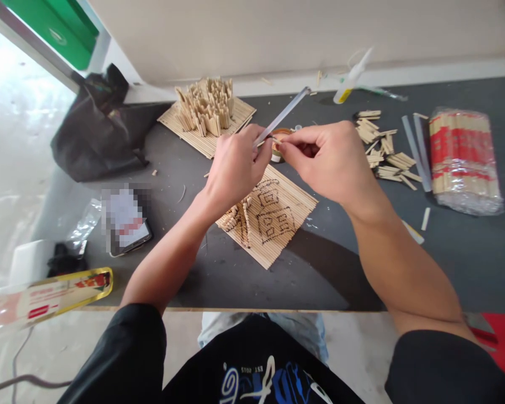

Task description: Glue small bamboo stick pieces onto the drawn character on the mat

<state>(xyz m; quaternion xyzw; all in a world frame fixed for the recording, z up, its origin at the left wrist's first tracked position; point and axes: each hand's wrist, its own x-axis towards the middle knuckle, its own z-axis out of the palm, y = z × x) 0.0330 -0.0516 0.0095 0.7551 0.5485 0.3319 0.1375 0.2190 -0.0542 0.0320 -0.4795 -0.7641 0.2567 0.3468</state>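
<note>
Fingers closed, my left hand [238, 163] grips a translucent glue stick [283, 114] that slants up to the right, its upper end darkened. My right hand [330, 160] pinches a small thin stick whose tip meets my left fingertips. Below my hands lies a mat of joined wooden sticks [301, 202] with dark outlined characters; short stick pieces stand along part of them. Partly hidden behind my fingers is a small round container [276, 157]. A second stick mat [246, 110] farther back carries a dense cluster of upright short sticks [210, 106].
Loose short sticks [389, 160], more glue sticks [416, 152] and a wrapped stick bundle [465, 160] lie right. A glue bottle [348, 84] stands at the back. A black bag [99, 134], phone [128, 224] and yellow-edged package [67, 292] are left.
</note>
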